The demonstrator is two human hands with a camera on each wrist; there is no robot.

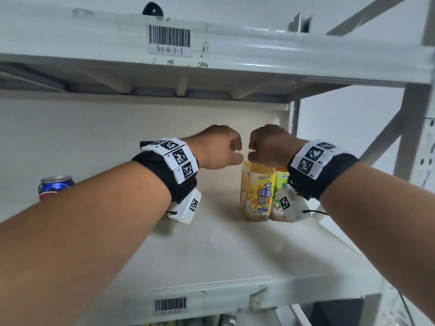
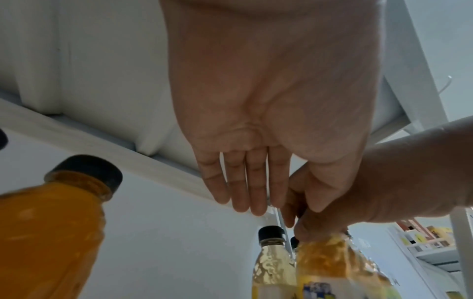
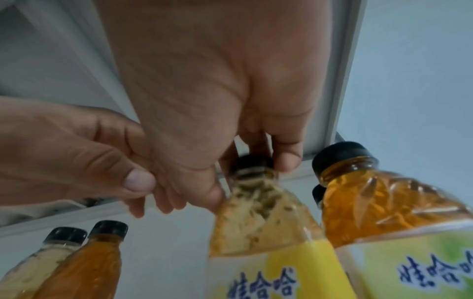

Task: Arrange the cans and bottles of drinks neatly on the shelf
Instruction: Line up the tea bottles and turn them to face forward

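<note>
A yellow-label tea bottle [image 1: 259, 191] stands on the white shelf board [image 1: 211, 250], and my right hand [image 1: 268, 147] pinches its black cap [image 3: 252, 161] from above. A green-label tea bottle [image 1: 281, 182] stands touching it on the right, partly hidden by my right wrist. My left hand [image 1: 219, 149] hovers just left of the right hand, holds nothing, and its fingers [image 2: 243, 188] hang nearly straight. An orange drink bottle [image 2: 51, 232] stands under my left wrist. A blue and red cola can [image 1: 55, 187] stands at the far left.
The upper shelf beam [image 1: 211, 43] runs close above both hands. The back panel [image 1: 94, 137] is right behind the bottles. A grey upright post [image 1: 409, 142] bounds the right side. Two more bottles [image 3: 76, 261] stand left of the held one. Bare board lies toward the front edge.
</note>
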